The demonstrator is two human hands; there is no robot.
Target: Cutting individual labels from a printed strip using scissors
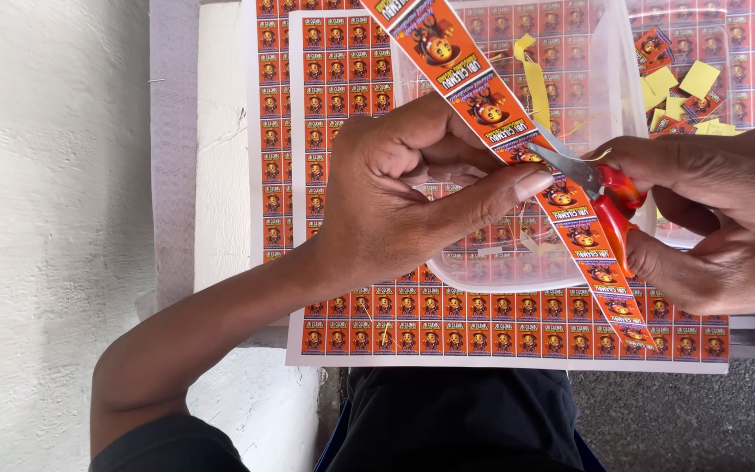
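While the left hand (395,201) pinches a long orange strip of stickers (491,114) between its thumb and curled fingers, the right hand (718,218) is wrapped tight around the red handles of a small pair of scissors (600,197). The grey blades of the scissors are a little bit apart, and they meet the strip just past the tip of the left thumb. The strip runs slanted, going up and away above the left hand and hanging down below the right hand, where its end lies over the big sheets. Each little picture on the strip is orange with a round, dark figure in the middle. Under both hands sits a clear plastic tub (613,79), and you can see thin yellow scraps inside it between the hands. Up above the right hand lies a small pile of cut yellow and orange squares (683,96). Big sheets of the same orange stickers (334,114) are spread flat under the tub and under the left wrist, on a pale worktop (220,157). Beside the left arm there is a rough white wall (45,218). Close to the person's body, below the hands, you can see dark clothing.
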